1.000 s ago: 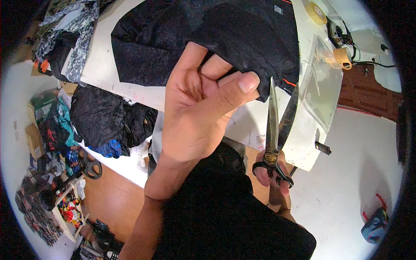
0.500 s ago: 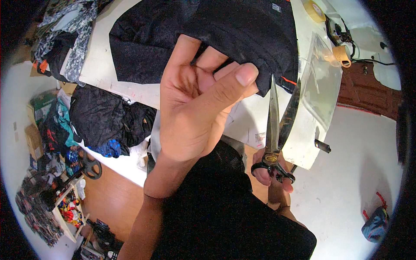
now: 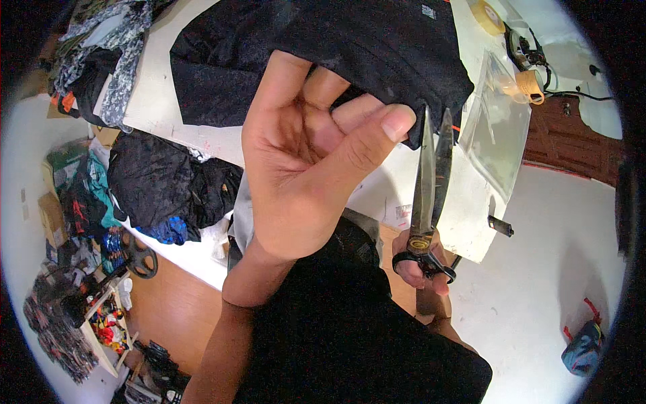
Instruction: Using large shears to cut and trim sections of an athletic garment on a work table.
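Our left hand (image 3: 303,175) pinches the black cloth's (image 3: 377,47) edge, lifting it taut off the surface (image 3: 161,114). Our right hand (image 3: 420,269) grips the scissors (image 3: 427,195), blades slightly parted just beside that edge.

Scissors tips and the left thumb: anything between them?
Head view: nothing solid lies there. Only a narrow gap, with bare white table behind it, separates the scissors blades from the left hand thumb; the black fabric edge sits just above.

White table (image 3: 202,138), black garment (image 3: 377,40), clear bag (image 3: 498,128)
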`<move>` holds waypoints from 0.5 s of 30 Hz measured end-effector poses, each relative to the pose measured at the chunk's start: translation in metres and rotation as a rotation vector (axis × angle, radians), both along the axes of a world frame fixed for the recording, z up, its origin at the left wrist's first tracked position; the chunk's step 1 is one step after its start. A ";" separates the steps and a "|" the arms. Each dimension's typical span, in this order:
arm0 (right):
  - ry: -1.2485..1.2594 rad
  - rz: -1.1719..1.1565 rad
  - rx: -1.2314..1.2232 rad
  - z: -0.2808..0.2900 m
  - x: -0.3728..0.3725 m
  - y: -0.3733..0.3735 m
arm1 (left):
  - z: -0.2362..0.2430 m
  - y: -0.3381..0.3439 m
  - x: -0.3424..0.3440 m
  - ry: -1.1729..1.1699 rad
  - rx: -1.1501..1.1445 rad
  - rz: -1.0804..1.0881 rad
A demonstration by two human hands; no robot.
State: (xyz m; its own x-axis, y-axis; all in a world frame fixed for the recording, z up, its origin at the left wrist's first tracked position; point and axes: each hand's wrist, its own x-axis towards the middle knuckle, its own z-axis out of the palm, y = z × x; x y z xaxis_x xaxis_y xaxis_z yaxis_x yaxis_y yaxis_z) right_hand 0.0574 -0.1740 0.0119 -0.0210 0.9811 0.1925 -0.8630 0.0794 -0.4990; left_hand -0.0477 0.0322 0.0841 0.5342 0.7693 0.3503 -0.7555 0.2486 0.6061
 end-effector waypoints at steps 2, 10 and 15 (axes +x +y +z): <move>0.014 0.017 0.028 -0.002 0.000 0.001 | -0.002 0.000 0.000 -0.010 0.025 0.009; 0.129 -0.011 -0.142 0.003 -0.002 -0.008 | 0.002 -0.003 0.000 0.003 0.038 0.071; 0.101 0.125 0.021 -0.001 0.006 -0.004 | 0.006 -0.003 -0.002 0.073 -0.002 0.099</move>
State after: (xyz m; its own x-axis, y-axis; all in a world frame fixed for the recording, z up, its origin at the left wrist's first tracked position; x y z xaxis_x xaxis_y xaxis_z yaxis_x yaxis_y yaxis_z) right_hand 0.0632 -0.1784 0.0113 -0.1220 0.9678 0.2202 -0.9124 -0.0221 -0.4087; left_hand -0.0497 0.0290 0.0900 0.4798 0.8203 0.3113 -0.7303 0.1767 0.6599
